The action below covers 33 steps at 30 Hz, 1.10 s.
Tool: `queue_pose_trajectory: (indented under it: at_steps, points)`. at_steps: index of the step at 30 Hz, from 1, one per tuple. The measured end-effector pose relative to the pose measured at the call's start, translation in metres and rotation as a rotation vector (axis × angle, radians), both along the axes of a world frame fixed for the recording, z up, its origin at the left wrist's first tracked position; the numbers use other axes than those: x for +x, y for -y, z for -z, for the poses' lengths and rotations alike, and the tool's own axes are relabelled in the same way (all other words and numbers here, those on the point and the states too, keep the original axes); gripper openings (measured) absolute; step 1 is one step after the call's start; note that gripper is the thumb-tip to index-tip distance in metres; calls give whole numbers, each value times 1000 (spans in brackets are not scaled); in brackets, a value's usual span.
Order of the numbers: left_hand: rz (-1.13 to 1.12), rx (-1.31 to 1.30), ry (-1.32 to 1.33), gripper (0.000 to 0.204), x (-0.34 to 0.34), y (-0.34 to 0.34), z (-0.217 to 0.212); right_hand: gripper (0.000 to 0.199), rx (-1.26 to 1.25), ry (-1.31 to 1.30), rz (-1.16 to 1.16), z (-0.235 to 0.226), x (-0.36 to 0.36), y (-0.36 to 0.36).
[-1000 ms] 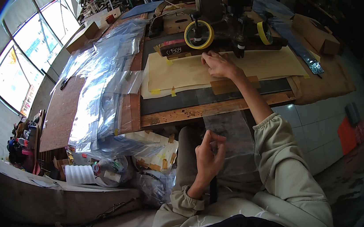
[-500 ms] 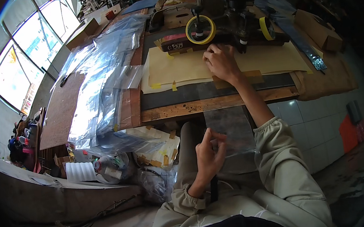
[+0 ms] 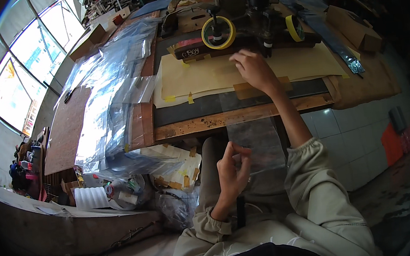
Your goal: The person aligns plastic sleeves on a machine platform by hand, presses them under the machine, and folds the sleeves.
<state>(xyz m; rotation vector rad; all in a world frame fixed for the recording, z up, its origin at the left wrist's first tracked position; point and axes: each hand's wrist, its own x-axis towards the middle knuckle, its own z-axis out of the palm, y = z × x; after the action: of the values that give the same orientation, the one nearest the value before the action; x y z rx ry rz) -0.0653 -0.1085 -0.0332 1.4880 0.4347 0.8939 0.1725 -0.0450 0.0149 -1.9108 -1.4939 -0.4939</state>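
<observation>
My left hand (image 3: pixel 233 170) is above my lap, its thumb and fingers pinched at the near edge of a clear plastic sheet (image 3: pixel 261 139). That sheet hangs over the wooden front edge of the table, its far part lying on the dark work surface. Over cream paper sheets (image 3: pixel 200 78) my right hand (image 3: pixel 255 70) has loosely bent fingers with nothing visible in them; their tips are slightly blurred. Just beyond those fingers runs the dark bar (image 3: pixel 251 47) of a press-like machine. A brown tape strip (image 3: pixel 263 88) lies beneath my right wrist.
Yellow tape rolls (image 3: pixel 218 33) hang on the machine. A pile of clear plastic sheets (image 3: pixel 107 98) covers the table's left side and droops over its edge. At the right are a cardboard box (image 3: pixel 353 27) and brown paper (image 3: pixel 360 86). Plastic-filled clutter lies below left.
My right hand has lifted off the cream paper, and its fingers have loosened. The left hand keeps its pinch near the plastic, almost in place. The whole view has shifted slightly.
</observation>
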Motion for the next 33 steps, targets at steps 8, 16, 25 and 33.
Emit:
queue_pose_trajectory:
  at_steps: [8,16,25,33]
  points:
    - [-13,-21,22,9,9,-13,10,51,-495,-82,0,3,-31,32]
    - [-47,105,66,5,21,-23,-3,55,-365,-40,71,20,-26,19]
    - [-85,208,46,6,31,-34,-9,47,-331,-52,33,19,-14,7]
    - [-95,175,28,6,41,-42,-6,46,-293,-50,9,23,-2,-6]
